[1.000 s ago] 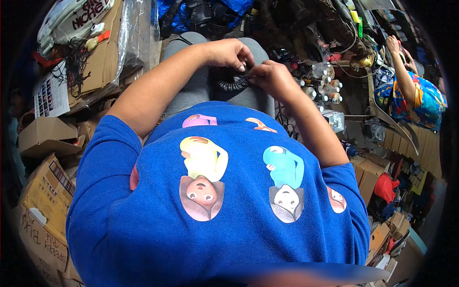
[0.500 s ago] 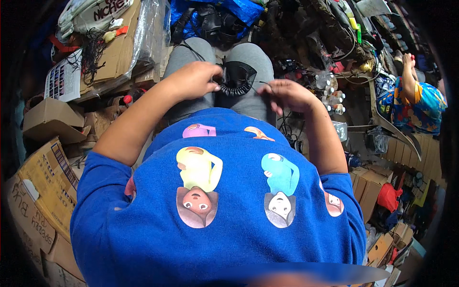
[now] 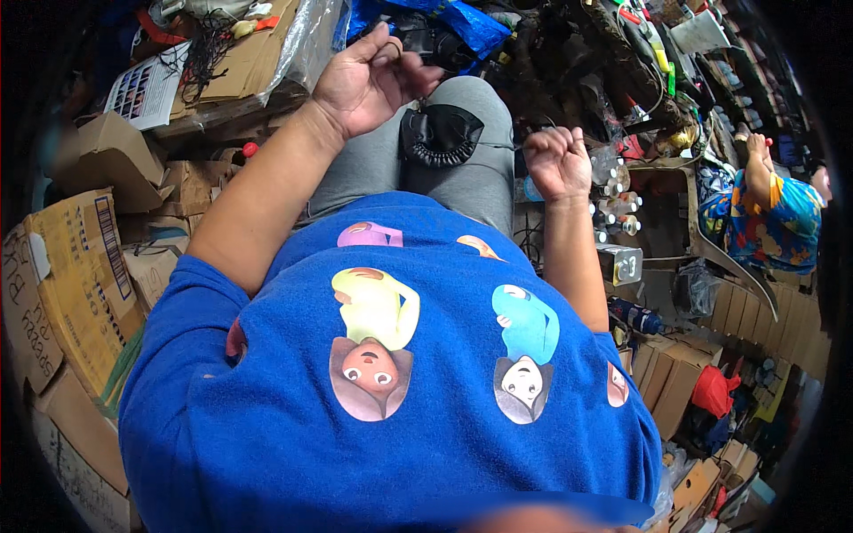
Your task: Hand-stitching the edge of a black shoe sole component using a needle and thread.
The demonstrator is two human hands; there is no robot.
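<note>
A black leather piece [image 3: 440,133] with a gathered, stitched curved edge lies across my grey-trousered thighs. My left hand [image 3: 378,84] is raised beyond it to the left, palm turned up, fingers curled and partly blurred. Off to the right of the leather is my right hand [image 3: 558,164], its fingers bent in toward the thumb. Neither hand touches the leather's main body. A thin line runs from the leather toward my right hand; I cannot tell whether it is thread or a trouser seam. What the fingers hold, if anything, is too small to make out.
Cardboard boxes [image 3: 107,164] are stacked at the left, below a flat cardboard sheet [image 3: 235,67] with dark tangled cords. Small plastic bottles [image 3: 617,209] stand at the right. A person in a colourful garment [image 3: 773,218] sits farther right. Blue plastic sheeting [image 3: 475,27] lies ahead.
Both hands have moved away from the leather piece: the left up and forward, the right outward to the right. The leather stays on my lap, now fully uncovered.
</note>
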